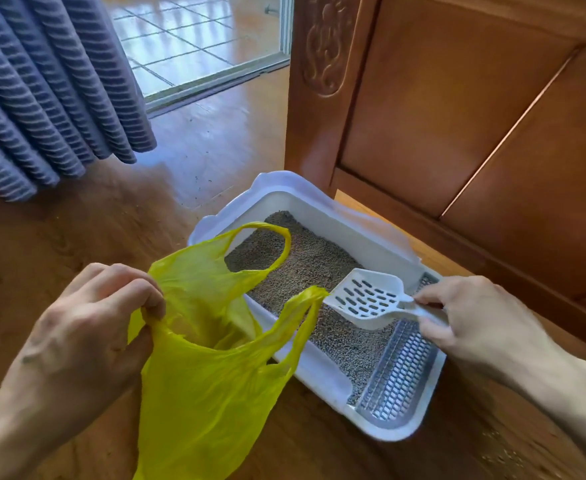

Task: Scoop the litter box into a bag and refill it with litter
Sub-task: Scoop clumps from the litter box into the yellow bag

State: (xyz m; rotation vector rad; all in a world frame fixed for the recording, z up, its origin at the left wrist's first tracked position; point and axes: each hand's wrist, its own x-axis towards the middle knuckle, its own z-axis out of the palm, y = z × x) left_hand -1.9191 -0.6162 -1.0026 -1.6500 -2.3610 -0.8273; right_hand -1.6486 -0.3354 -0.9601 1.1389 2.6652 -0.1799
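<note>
Bag (212,341) hangs over the box's (215,216) left edge; cabinet (458,133) crowds its right, floor (77,237) left is open.

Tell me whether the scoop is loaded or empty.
Empty: the scoop slots show nothing on them; right hand holds it over the litter.

Daylight enters through the glass door (194,46) at the top and gives a bright picture. The tiles outside are nearly washed out, and a pale glare lies on the wooden floor (194,147) just inside the door. Shadows are soft. The yellow bag (201,358) glows where light passes through it. The centre is sharp; the wide lens bends lines, and both forearms at the bottom corners look stretched and slightly blurred.
</note>
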